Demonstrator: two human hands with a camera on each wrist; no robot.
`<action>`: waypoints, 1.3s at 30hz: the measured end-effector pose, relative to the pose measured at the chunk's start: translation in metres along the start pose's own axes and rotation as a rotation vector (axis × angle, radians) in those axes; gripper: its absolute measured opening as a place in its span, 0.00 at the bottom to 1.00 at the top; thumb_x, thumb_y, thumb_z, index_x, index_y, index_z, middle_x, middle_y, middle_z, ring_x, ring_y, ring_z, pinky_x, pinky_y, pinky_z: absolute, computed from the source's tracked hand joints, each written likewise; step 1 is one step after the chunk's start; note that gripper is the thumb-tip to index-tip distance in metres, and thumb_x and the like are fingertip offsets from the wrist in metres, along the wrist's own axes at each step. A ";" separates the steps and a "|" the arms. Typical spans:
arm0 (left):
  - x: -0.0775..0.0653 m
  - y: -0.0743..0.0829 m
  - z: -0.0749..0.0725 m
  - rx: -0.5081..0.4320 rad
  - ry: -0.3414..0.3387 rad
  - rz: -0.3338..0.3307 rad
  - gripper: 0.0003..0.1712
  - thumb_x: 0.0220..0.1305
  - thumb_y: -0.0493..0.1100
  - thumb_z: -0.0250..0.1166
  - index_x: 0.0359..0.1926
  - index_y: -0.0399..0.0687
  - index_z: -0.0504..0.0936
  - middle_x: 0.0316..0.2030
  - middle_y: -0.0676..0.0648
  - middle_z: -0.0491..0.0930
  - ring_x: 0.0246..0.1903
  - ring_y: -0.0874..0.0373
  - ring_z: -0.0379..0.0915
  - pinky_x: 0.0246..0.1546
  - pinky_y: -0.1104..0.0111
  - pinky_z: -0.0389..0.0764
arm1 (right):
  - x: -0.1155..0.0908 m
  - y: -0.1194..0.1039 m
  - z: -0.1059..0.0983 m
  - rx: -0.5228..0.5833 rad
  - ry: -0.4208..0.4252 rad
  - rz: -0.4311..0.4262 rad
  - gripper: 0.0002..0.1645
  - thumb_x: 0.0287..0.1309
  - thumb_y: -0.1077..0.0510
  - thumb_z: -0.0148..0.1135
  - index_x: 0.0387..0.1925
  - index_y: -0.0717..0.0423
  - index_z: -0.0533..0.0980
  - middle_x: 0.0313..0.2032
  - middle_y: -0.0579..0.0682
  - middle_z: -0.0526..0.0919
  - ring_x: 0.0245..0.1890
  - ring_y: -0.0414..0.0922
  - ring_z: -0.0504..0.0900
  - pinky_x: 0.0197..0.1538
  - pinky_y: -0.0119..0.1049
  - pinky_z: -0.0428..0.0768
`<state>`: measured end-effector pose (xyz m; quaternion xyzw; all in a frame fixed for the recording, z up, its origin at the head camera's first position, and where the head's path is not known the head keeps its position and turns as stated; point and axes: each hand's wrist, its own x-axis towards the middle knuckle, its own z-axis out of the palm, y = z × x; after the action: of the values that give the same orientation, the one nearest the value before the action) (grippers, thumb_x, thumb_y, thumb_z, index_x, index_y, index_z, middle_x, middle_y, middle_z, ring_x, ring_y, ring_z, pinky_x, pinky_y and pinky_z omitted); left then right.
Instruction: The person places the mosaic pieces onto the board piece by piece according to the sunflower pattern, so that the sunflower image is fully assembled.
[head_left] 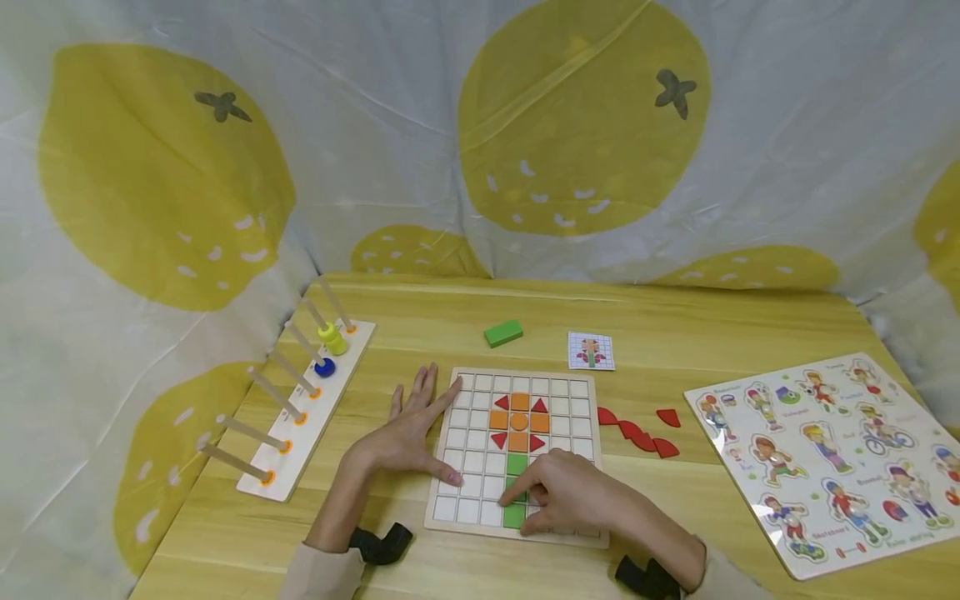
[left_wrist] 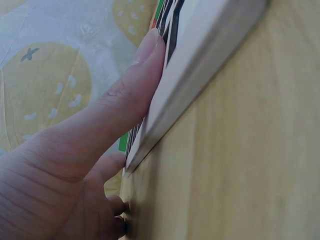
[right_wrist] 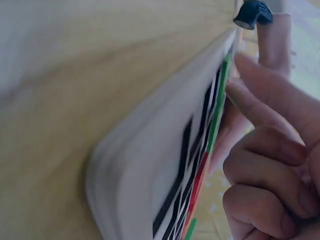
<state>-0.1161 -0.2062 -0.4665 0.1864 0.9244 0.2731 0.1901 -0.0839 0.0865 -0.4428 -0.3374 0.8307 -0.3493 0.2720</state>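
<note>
A white gridded wooden board lies on the table. On it sit orange squares round an orange circle, with red triangles at the corners. Below them runs a column of green square tiles. My right hand has its index fingertip and thumb at opposite sides of the lowest green tiles, its other fingers curled in. Spread along the board's left edge, my left hand rests its thumb on the board, with the index fingertip at the upper left corner.
Red quarter-circle pieces lie right of the board. Behind it are a green block and a small pattern card. A peg stand with yellow and blue rings is at left, a sports picture puzzle at right.
</note>
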 end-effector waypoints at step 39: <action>0.000 0.000 -0.001 -0.017 0.006 0.003 0.80 0.41 0.64 0.85 0.84 0.52 0.41 0.81 0.33 0.18 0.80 0.35 0.11 0.74 0.33 0.19 | -0.093 0.108 -0.101 -0.038 0.468 0.425 0.21 0.55 0.59 0.76 0.51 0.61 0.85 0.14 0.40 0.58 0.15 0.36 0.55 0.20 0.30 0.58</action>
<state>-0.1164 -0.2066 -0.4658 0.1855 0.9222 0.2819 0.1887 -0.1353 0.2532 -0.4435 -0.0718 0.9291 -0.3371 0.1339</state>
